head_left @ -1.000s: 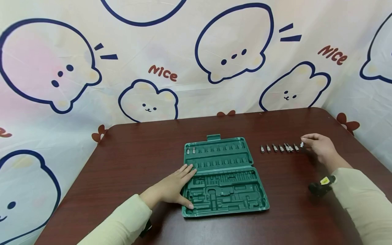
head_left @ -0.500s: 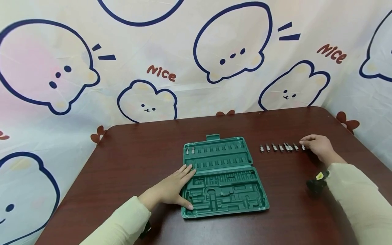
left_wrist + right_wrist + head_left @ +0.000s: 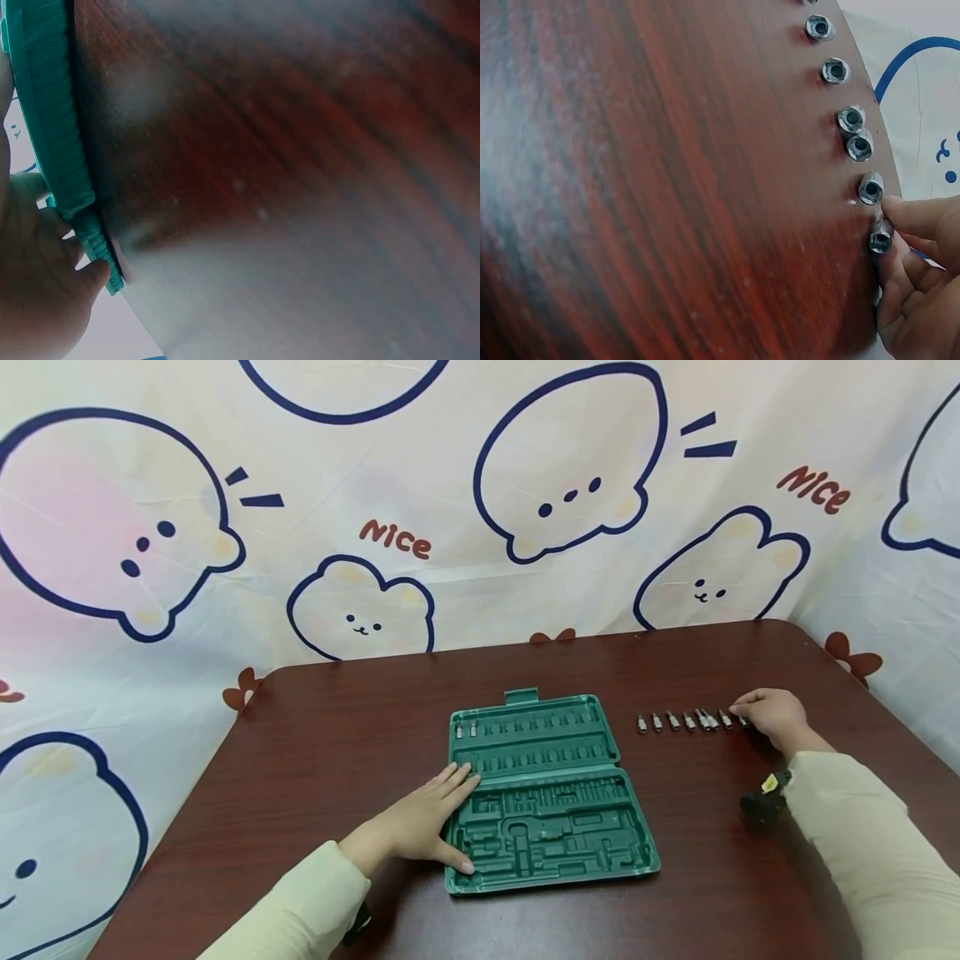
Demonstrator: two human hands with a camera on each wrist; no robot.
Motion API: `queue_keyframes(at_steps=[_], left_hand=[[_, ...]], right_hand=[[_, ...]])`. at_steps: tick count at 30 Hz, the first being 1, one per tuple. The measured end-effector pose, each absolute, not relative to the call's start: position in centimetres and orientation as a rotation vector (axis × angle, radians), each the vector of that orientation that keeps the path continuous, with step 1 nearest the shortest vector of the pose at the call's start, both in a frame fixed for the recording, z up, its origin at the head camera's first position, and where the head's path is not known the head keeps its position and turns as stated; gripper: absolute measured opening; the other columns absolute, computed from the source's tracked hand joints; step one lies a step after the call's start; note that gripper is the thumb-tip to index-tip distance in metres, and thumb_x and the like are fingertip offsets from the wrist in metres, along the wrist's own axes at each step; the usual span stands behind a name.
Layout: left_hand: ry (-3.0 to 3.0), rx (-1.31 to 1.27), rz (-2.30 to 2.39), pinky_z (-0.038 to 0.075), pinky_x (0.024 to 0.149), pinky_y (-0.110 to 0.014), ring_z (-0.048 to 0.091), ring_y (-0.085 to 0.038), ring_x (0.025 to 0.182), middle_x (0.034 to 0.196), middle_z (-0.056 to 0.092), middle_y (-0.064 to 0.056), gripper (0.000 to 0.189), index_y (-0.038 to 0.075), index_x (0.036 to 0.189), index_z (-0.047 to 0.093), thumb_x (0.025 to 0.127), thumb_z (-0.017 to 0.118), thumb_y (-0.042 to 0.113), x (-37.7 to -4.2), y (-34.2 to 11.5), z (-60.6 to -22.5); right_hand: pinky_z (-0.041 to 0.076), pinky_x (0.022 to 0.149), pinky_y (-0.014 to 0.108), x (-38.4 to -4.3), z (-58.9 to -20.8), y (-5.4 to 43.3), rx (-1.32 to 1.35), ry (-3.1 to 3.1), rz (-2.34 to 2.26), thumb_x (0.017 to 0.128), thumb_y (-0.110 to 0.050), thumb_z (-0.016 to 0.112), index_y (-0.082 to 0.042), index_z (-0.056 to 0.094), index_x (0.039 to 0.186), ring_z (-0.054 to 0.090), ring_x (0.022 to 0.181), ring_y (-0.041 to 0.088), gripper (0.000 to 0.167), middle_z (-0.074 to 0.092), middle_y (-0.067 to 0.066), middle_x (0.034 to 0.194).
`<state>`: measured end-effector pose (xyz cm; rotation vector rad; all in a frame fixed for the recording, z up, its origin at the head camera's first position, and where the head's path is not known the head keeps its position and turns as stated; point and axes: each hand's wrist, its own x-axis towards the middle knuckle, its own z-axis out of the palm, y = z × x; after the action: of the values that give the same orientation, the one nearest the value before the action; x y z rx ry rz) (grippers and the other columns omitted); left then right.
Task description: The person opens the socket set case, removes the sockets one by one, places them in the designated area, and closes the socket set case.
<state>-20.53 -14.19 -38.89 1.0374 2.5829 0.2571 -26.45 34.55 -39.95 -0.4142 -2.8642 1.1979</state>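
Observation:
My left hand (image 3: pixel 420 814) lies with spread fingers along the left edge of an open green tool case (image 3: pixel 558 887), thumb on its lower part. Two bit sockets (image 3: pixel 467 729) stand in the upper left slots of the case. To the right, my right hand (image 3: pixel 776 714) pinches a small metal bit socket (image 3: pixel 880 238) at the right end of a row, close against the tabletop. Fingers hide most of it in the head view. The neighbouring bit socket (image 3: pixel 871 189) stands right by my thumb, its hollow hex end toward the right wrist camera.
Several more bit sockets (image 3: pixel 673 722) line up left of my right hand, some close together. All rest on a dark red-brown wooden table (image 3: pixel 337 727). A printed cloth (image 3: pixel 465 602) hangs behind its far edge.
My right hand has come down and slightly left, bringing the bit socket to the end of the row. My left hand has stayed on the case.

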Motion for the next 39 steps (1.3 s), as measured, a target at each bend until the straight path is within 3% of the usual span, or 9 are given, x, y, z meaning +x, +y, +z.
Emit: queue_keyframes(at_steps=[12,20,25,29,32,35,39], left_hand=[[2.585,1.054,0.251,0.017,0.099,-0.043,-0.001,-0.026,0.129,0.144,0.003,-0.01,0.107,0.011,0.14,0.01,0.062,0.055,0.068,-20.4,-14.1,-38.9],[2.583,1.04,0.253,0.018,0.099,-0.044,-0.002,-0.026,0.129,0.144,0.002,-0.008,0.106,0.012,0.14,0.01,0.062,0.054,0.069,-20.5,-14.2,-38.9],[2.584,1.039,0.256,0.018,0.099,-0.044,-0.002,-0.025,0.129,0.144,0.001,-0.008,0.106,0.012,0.14,0.01,0.062,0.054,0.068,-20.5,-14.2,-38.7],[2.588,1.034,0.25,0.018,0.099,-0.044,-0.002,-0.026,0.129,0.144,0.001,-0.008,0.106,0.012,0.14,0.01,0.062,0.055,0.067,-20.5,-14.2,-38.6],[2.589,1.03,0.242,0.017,0.099,-0.043,-0.002,-0.026,0.129,0.144,0.001,-0.008,0.106,0.012,0.14,0.009,0.062,0.055,0.067,-20.6,-14.2,-38.5],[2.589,1.028,0.238,0.017,0.099,-0.043,-0.002,-0.026,0.129,0.144,0.001,-0.008,0.106,0.012,0.14,0.009,0.062,0.056,0.067,-20.6,-14.2,-38.5],[2.588,1.026,0.239,0.018,0.099,-0.042,-0.002,-0.026,0.129,0.144,0.001,-0.008,0.106,0.012,0.14,0.01,0.062,0.055,0.067,-20.4,-14.3,-38.6]], right_hand=[[0.038,0.054,0.026,-26.3,-39.8,34.4,-0.447,-2.839,1.18,0.086,-0.014,0.049,0.013,0.055,0.098,0.047,0.078,0.029,0.031,0.053,0.021,0.091],[0.042,0.062,0.031,-26.1,-38.6,34.1,-0.512,-2.706,1.431,0.087,-0.033,0.047,0.01,0.05,0.107,0.048,0.08,0.023,0.049,0.049,0.017,0.097],[0.044,0.071,0.031,-26.4,-37.2,32.1,-0.422,-2.669,1.546,0.089,-0.038,0.04,0.01,0.044,0.116,0.052,0.079,0.011,0.056,0.049,0.021,0.108],[0.044,0.075,0.03,-26.8,-36.2,29.3,-0.284,-2.677,1.644,0.092,-0.036,0.036,0.011,0.041,0.119,0.052,0.075,0.002,0.054,0.054,0.012,0.101],[0.044,0.077,0.032,-27.2,-35.5,26.5,-0.225,-2.676,1.759,0.092,-0.036,0.037,0.01,0.041,0.118,0.054,0.08,0.009,0.053,0.054,0.007,0.096],[0.041,0.082,0.037,-27.5,-35.2,23.3,-0.145,-2.671,1.902,0.093,-0.033,0.037,0.01,0.04,0.12,0.051,0.095,0.025,0.05,0.05,0.018,0.106],[0.038,0.085,0.042,-28.1,-35.4,19.3,-0.036,-2.641,2.078,0.093,-0.03,0.038,0.009,0.043,0.116,0.046,0.101,0.034,0.046,0.046,0.023,0.111]])
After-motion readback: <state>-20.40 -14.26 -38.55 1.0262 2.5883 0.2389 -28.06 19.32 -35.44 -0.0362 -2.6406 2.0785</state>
